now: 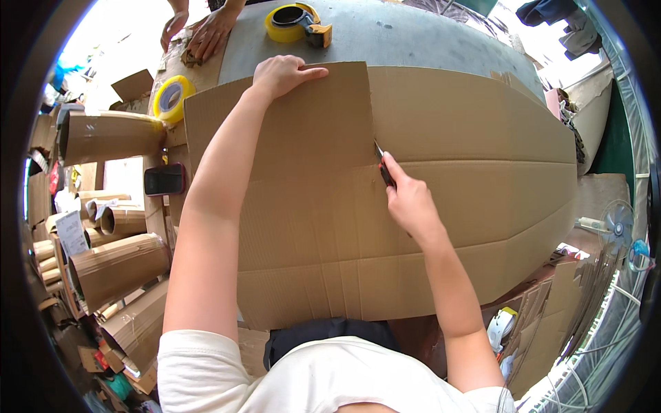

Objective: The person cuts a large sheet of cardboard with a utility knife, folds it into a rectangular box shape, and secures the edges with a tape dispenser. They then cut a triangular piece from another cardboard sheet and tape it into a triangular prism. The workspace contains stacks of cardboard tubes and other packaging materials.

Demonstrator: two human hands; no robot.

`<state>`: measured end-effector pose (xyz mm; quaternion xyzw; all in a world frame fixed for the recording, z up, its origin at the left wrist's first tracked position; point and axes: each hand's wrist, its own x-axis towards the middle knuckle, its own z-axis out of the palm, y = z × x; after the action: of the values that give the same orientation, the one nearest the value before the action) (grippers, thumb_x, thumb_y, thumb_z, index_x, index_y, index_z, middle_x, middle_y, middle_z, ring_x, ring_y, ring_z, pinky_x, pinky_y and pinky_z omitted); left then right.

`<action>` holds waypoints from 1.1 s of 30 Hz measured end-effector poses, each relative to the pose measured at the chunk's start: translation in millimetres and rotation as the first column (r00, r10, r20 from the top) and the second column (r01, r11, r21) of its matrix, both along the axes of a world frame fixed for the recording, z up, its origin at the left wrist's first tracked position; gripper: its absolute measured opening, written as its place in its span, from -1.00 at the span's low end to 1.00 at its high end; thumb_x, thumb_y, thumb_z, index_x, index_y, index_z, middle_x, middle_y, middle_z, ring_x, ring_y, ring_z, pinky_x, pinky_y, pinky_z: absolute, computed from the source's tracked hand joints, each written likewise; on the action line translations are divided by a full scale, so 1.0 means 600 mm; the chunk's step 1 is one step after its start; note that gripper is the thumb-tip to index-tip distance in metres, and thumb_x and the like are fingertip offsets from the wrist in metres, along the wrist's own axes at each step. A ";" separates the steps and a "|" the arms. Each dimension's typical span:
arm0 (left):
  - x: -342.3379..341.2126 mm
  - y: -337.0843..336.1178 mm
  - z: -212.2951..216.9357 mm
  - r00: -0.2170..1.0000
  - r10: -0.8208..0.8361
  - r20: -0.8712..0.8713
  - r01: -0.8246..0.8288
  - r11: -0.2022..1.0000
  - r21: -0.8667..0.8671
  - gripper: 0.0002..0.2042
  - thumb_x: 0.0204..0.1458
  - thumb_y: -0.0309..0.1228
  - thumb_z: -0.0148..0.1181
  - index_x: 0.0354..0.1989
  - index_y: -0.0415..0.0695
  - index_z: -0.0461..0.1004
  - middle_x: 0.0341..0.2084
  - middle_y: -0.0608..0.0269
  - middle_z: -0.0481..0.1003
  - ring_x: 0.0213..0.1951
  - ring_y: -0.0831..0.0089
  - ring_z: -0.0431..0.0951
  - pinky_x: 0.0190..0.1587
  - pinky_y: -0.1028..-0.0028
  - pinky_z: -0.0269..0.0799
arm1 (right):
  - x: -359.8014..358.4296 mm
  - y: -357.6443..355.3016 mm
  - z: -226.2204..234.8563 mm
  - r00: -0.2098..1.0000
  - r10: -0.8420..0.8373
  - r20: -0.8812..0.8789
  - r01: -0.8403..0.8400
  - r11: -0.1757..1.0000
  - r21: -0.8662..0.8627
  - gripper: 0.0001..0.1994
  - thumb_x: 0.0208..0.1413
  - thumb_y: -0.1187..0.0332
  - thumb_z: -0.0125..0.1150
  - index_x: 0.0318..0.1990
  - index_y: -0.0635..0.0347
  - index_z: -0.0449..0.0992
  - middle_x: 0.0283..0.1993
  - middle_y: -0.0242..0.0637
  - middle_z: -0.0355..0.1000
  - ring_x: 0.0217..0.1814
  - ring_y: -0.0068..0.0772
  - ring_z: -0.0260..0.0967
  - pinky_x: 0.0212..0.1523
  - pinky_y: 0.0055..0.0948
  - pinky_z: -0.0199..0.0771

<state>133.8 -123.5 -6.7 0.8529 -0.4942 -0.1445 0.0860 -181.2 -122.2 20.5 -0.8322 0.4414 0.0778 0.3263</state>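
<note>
A large creased cardboard sheet (468,117) lies across the table in front of me. A cut runs down from its far edge near the middle, splitting off the left part. My right hand (412,205) grips a box cutter (385,172) with a dark and red handle; its blade meets the cardboard at the lower end of the cut. At the far edge of the left part, my left hand (281,77) is closed over the cardboard, thumb pointing right, some fingers hidden behind the edge.
Beyond the sheet is a grey tabletop (427,34) with a yellow tape dispenser (296,24). At left are a yellow tape roll (173,98), a phone (164,179) and cardboard tubes (113,134). Another person's hands (210,34) work at the far left. A fan (616,224) stands right.
</note>
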 end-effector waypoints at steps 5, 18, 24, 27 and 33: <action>0.008 0.009 -0.001 0.999 0.011 0.051 -0.011 1.000 -0.002 -0.25 -0.32 0.50 -0.18 -0.54 -0.01 0.53 -0.49 0.32 0.54 -0.29 0.38 0.53 -0.25 0.44 0.40 | 0.011 0.015 0.050 0.986 0.021 -0.167 -0.014 0.999 0.043 -0.49 0.07 0.48 -0.11 0.22 -0.05 0.13 -0.47 -0.02 0.41 -0.50 -0.10 0.38 -0.46 -0.19 0.34; 0.003 0.021 0.012 0.998 -0.013 0.064 0.016 0.999 -0.039 -0.24 -0.32 0.51 -0.21 -0.60 -0.02 0.52 -0.50 0.35 0.54 -0.31 0.42 0.54 -0.27 0.43 0.41 | -0.004 0.046 0.058 0.974 0.083 -0.209 -0.086 0.996 -0.004 -0.37 -0.08 0.62 -0.22 0.24 -0.01 0.10 -0.38 -0.07 0.44 -0.39 -0.15 0.41 -0.38 -0.22 0.44; 0.000 0.018 0.028 0.994 -0.022 0.110 0.029 0.997 -0.066 -0.24 -0.34 0.52 -0.20 -0.59 -0.01 0.51 -0.48 0.36 0.54 -0.31 0.43 0.54 -0.27 0.44 0.41 | -0.005 0.036 0.056 0.974 0.032 -0.225 -0.013 0.996 0.085 -0.44 0.00 0.57 -0.17 0.22 -0.04 0.13 -0.52 -0.09 0.42 -0.50 -0.13 0.40 -0.43 -0.22 0.44; 0.003 0.024 0.037 0.997 -0.016 0.071 0.020 0.999 -0.042 -0.24 -0.33 0.52 -0.21 -0.54 -0.01 0.52 -0.45 0.35 0.54 -0.30 0.42 0.54 -0.25 0.42 0.40 | -0.034 0.062 0.052 0.979 0.105 -0.173 -0.124 0.987 -0.098 -0.47 0.05 0.52 -0.15 0.23 -0.06 0.12 -0.54 -0.12 0.41 -0.53 -0.17 0.39 -0.47 -0.26 0.44; 0.000 0.031 0.047 0.999 -0.019 0.029 0.021 0.998 -0.064 -0.23 -0.31 0.51 -0.22 -0.49 -0.02 0.53 -0.40 0.34 0.53 -0.25 0.38 0.52 -0.20 0.38 0.37 | -0.068 0.096 0.070 0.978 0.109 -0.178 -0.126 0.988 -0.090 -0.48 0.09 0.44 -0.11 0.25 -0.07 0.08 -0.60 -0.13 0.38 -0.59 -0.18 0.38 -0.56 -0.25 0.42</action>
<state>134.1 -104.7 21.6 0.8466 -0.5084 -0.1174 0.1047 -222.3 -64.5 62.3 -0.8624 0.4214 0.1464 0.2391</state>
